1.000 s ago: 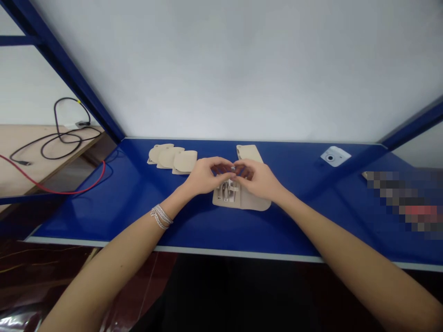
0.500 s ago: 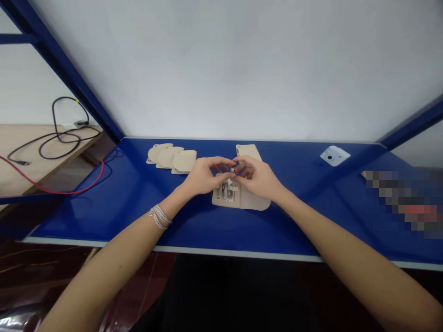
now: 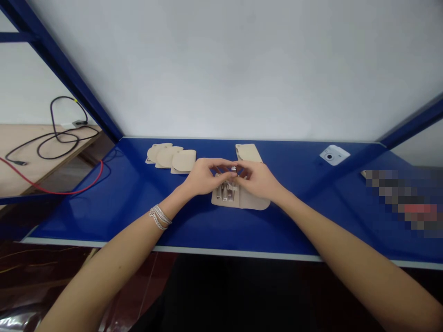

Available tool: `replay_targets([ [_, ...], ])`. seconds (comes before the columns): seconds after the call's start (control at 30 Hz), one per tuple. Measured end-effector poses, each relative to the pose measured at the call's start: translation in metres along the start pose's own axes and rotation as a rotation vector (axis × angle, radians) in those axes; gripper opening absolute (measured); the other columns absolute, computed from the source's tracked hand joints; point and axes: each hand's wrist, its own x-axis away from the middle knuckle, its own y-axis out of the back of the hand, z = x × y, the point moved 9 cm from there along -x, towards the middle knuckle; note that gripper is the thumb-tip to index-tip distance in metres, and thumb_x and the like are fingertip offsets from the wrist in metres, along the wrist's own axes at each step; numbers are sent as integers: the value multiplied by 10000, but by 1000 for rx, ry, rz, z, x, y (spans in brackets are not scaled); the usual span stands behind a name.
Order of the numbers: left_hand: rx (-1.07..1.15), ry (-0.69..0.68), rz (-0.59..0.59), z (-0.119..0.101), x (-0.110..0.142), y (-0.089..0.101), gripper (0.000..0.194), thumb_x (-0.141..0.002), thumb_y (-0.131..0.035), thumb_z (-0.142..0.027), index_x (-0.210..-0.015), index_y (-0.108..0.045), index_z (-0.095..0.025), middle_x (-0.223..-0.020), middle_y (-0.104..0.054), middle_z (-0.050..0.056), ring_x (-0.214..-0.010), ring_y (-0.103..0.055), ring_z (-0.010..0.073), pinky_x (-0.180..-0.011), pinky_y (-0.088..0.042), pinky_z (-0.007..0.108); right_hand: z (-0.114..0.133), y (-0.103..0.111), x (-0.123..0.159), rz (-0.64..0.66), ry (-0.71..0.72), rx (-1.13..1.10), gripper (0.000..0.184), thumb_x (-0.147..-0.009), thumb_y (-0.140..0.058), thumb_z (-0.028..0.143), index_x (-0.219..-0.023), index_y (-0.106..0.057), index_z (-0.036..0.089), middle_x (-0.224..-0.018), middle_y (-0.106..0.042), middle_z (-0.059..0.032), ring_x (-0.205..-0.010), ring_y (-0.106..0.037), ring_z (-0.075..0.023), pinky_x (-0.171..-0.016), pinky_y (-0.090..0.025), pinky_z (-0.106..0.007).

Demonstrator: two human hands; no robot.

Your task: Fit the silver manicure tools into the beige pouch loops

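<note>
An opened beige manicure case (image 3: 255, 202) lies on the blue table. Several silver nail tools, nail clippers (image 3: 224, 191) among them, sit in the left half of the case under a strap. Just above its upper edge, my left hand (image 3: 207, 176) and my right hand (image 3: 259, 179) meet fingertip to fingertip. Pinched between them is a small shiny metal nail clipper (image 3: 234, 169), mostly covered by the fingers. Both hands are closed, with thumbs and forefingers drawn together around it.
Closed beige cases (image 3: 184, 161) overlap in a row at the back left. Another beige case (image 3: 248, 152) lies behind my right hand. A white camera-like device (image 3: 334, 155) is at the back right, with a blurred-out patch further right. A red cable (image 3: 83, 190) hangs over the left edge.
My right hand's fingers have shifted slightly, and the small metal clipper between the fingertips shows brighter and a little higher. The case and the other things stay where they were.
</note>
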Motion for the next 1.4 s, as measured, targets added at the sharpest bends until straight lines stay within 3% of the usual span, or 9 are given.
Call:
replay_targets([
  [0.17, -27, -19, -8, 1, 0, 0, 280, -805, -677, -347, -1001, -735, -156, -949, -750, 75, -805, -687, 170, -747, -548, 291, 1, -3, 0, 28, 16, 7, 305, -840, -584, 291, -1087, -678, 139, -880, -706, -61, -660, -607, -137, -609, -443, -247],
  [0.47, -53, -38, -16, 0, 0, 0, 282, -824, -655, -387, -958, -745, -157, -940, -747, 81, -754, -667, 159, -688, -534, 281, 2, -5, 0, 42, 37, 66, 234, -858, -559, 323, -759, -638, 127, -657, -627, -21, -561, -511, -105, -540, -366, -224],
  [0.7, -59, -24, 9, 1, 0, 0, 288, -819, -661, -379, -975, -741, -150, -951, -744, 88, -757, -666, 162, -688, -534, 283, 1, -6, 1, 61, 6, 35, 257, -817, -619, 392, -850, -642, 138, -717, -655, -27, -584, -550, -118, -556, -400, -229],
  [1.07, -66, -29, -7, -2, 0, 1, 272, -827, -651, -381, -929, -747, -148, -921, -741, 93, -711, -649, 150, -657, -522, 272, 0, -8, 1, 74, -6, 44, 312, -837, -585, 404, -673, -590, 138, -598, -599, -15, -526, -498, -109, -519, -348, -234],
  [1.4, -70, -38, 16, 0, 0, -1, 265, -836, -646, -370, -938, -746, -146, -909, -734, 90, -713, -636, 145, -650, -502, 265, -1, -10, 3, 89, -29, 21, 318, -801, -631, 439, -712, -604, 135, -627, -617, -20, -560, -532, -119, -527, -364, -232],
])
